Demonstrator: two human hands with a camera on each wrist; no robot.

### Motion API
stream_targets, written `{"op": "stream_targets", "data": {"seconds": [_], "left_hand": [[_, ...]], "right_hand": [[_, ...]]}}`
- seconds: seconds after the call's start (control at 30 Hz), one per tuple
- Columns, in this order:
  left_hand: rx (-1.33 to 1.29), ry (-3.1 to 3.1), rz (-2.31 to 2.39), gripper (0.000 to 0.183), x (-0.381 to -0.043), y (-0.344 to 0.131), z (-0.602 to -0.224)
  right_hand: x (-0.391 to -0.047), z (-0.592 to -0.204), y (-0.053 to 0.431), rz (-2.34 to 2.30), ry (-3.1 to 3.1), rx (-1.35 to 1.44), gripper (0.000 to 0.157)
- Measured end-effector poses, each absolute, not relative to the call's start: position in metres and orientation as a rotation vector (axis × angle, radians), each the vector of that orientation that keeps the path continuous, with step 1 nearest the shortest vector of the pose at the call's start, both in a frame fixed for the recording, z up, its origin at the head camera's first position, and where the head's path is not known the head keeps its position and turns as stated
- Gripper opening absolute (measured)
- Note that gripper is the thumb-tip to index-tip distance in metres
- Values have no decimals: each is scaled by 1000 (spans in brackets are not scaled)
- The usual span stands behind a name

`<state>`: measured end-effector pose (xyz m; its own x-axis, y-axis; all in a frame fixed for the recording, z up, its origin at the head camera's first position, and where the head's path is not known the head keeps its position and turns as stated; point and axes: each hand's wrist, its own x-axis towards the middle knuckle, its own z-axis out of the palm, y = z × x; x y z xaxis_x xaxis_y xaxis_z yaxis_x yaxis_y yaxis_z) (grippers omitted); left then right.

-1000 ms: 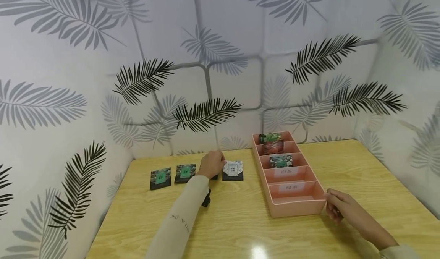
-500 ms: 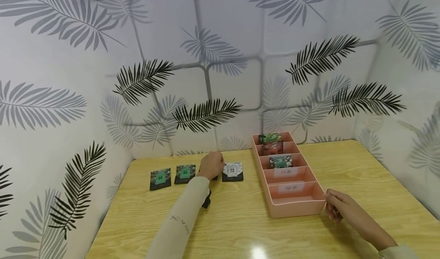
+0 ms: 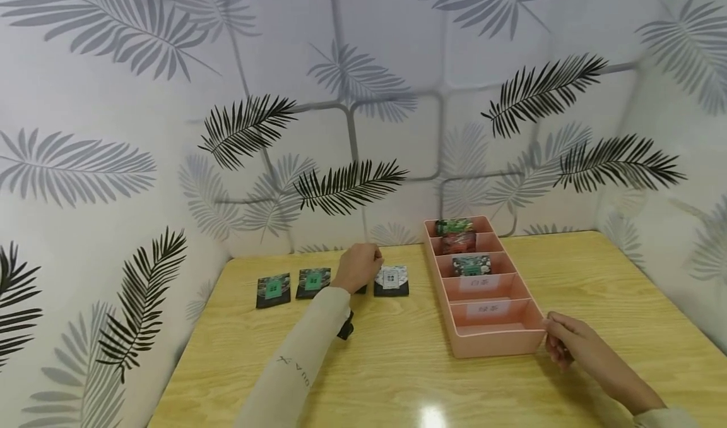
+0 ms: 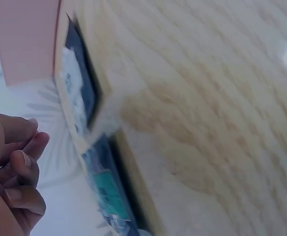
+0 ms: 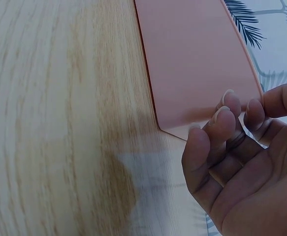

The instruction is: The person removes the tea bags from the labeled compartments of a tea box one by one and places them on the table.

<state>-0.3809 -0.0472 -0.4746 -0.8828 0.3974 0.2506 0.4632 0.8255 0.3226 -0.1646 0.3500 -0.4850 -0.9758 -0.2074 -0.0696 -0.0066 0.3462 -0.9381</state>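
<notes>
My left hand (image 3: 359, 267) is above the table over a partly hidden sachet, its fingers loosely curled and nothing visible between them. In the left wrist view, that green-labelled sachet (image 4: 109, 191) lies below and apart from the fingertips. A white-and-black sachet (image 3: 391, 281) lies just right of this hand. To its left are two dark sachets with green labels, the nearer one (image 3: 314, 283) and the outer one (image 3: 274, 290). My right hand (image 3: 573, 346) pinches the near right corner of a pink divided box (image 3: 500, 344) between thumb and index finger; the other fingers curl loosely.
Back compartments of the box hold a green packet (image 3: 454, 226), a red packet (image 3: 459, 242) and a dark floral packet (image 3: 472, 266). Paper labels (image 3: 488, 309) mark the front dividers. The wooden table (image 3: 392, 377) meets a leaf-patterned wall (image 3: 392, 137) behind.
The whole head view has shifted slightly to the right. Relative to the sachets, my left hand has moved slightly right and up. My right hand keeps its hold on the box corner.
</notes>
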Motion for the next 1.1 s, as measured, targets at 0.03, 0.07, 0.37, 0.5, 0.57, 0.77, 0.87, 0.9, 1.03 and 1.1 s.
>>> {"op": "stream_targets", "data": {"seconds": [0.03, 0.07, 0.37, 0.5, 0.57, 0.77, 0.87, 0.9, 1.03, 1.1], "left_hand": [[-693, -2824, -575, 13, -379, -46, -472], [-710, -2816, -581, 14, -378, -45, -470], [-857, -2746, -696, 16, -361, -30, -453], [-931, -2718, -751, 16, -353, -22, -446], [-973, -2709, -772, 16, -350, -17, -444], [-1082, -2678, -791, 19, -344, 1, -442], [-1113, -2658, -770, 19, -342, 11, -441], [-1128, -2649, -762, 20, -342, 14, -440], [-1151, -2646, -766, 23, -340, 26, -438], [-1152, -2656, -771, 26, -340, 33, -437]], "right_hand": [[-164, -485, 350, -1691, 2432, -198, 45], [-164, -485, 349, -1693, 2435, -198, 45], [-161, -485, 350, -1679, 2452, -220, 46], [-161, -485, 350, -1682, 2458, -221, 47], [-162, -485, 349, -1681, 2458, -219, 47], [-163, -487, 349, -1696, 2458, -223, 46], [-164, -489, 350, -1698, 2467, -245, 45], [-164, -490, 351, -1695, 2470, -254, 45], [-165, -491, 352, -1694, 2460, -273, 46], [-165, -490, 353, -1695, 2439, -265, 46]]}}
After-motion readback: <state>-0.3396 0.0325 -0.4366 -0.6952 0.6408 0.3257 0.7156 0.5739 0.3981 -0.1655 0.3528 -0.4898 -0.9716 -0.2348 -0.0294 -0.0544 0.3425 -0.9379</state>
